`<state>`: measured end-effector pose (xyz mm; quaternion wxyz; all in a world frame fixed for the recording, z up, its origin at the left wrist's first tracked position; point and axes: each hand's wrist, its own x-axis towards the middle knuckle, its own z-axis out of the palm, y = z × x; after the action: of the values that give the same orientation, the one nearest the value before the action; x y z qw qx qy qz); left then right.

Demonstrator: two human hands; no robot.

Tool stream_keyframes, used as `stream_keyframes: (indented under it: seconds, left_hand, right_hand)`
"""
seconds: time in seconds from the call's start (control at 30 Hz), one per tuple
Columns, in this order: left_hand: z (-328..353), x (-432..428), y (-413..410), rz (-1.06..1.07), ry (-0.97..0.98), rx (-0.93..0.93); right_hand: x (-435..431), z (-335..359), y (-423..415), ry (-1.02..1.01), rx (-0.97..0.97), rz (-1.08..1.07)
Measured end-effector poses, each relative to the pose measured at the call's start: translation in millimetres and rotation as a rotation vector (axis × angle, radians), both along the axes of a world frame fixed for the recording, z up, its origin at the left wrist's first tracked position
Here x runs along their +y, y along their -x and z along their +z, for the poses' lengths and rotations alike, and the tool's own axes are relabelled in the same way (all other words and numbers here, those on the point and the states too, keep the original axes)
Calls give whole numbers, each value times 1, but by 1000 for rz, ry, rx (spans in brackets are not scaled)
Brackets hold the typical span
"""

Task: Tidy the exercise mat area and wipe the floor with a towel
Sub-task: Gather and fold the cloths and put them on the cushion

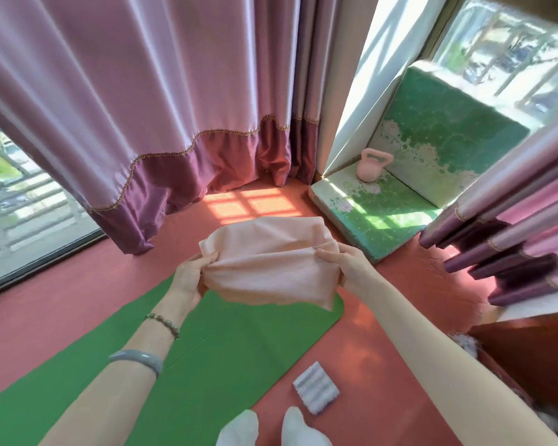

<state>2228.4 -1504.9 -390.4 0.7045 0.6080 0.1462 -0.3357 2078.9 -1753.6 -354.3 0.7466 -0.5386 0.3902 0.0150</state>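
A pale pink towel [268,262] hangs in the air between both hands, above the far end of the green exercise mat [219,346]. My left hand [192,273] grips its left edge and my right hand [343,263] pinches its right edge. The cloth is bunched and partly folded, its lower corner drooping over the mat. The mat lies flat on the reddish floor [62,300], running from the lower left toward the middle. A small folded white-grey cloth [315,387] rests on the floor right of the mat.
A pink kettlebell [372,165] stands on a green patterned folding cushion [377,217] in the window corner at right. Pink curtains [142,107] hang behind and at right [512,226]. My white-socked feet [271,428] are at the bottom. A dark wooden piece of furniture [529,342] is at lower right.
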Motion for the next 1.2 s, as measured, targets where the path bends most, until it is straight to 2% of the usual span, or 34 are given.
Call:
stream_keyframes:
  seconds: [0.2, 0.4, 0.53, 0.77, 0.9, 1.2]
  left_hand:
    - [135, -44, 37, -78, 2, 101]
    - [192, -119, 74, -156, 8, 144]
    - [197, -189, 94, -150, -10, 145]
    - [184, -329, 133, 18, -90, 162]
    - [181, -401, 145, 42, -95, 213]
    - [150, -489, 90, 136, -149, 265]
  right_hand:
    - [-40, 132, 51, 14, 2, -82]
    - [-110, 185, 104, 33, 14, -127]
    - [-177, 185, 125, 13, 34, -125]
    - [-331, 178, 132, -6, 59, -10]
    - [-407, 185, 127, 30, 100, 12]
    - [-508, 166, 44, 39, 166, 137]
